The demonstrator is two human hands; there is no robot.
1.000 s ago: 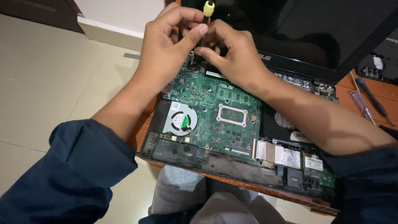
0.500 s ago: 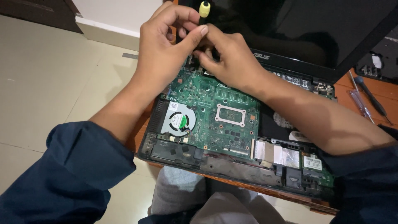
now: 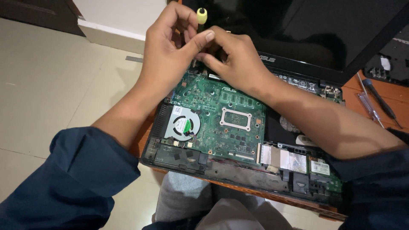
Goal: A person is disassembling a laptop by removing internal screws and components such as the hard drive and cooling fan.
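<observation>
An opened laptop base lies on a wooden table, its green motherboard [image 3: 221, 117] and round cooling fan [image 3: 182, 126] exposed. My left hand [image 3: 170, 55] is curled around a thin screwdriver with a yellow cap [image 3: 201, 16], held upright over the board's far left corner near the hinge. My right hand [image 3: 232, 59] meets it from the right, its fingers pinched at the screwdriver's shaft close to the board. The tip and the spot it touches are hidden behind my fingers. The dark laptop screen [image 3: 315, 34] stands tilted open behind both hands.
Two more screwdrivers [image 3: 375, 106] lie on the wooden table [image 3: 383, 93] at the right, beside a black part [image 3: 390, 66]. The laptop's near edge overhangs my knees [image 3: 196, 204]. Pale floor tiles [image 3: 55, 81] spread to the left.
Both hands and the screwdriver have shifted slightly to the left and up in view. The grip looks unchanged.
</observation>
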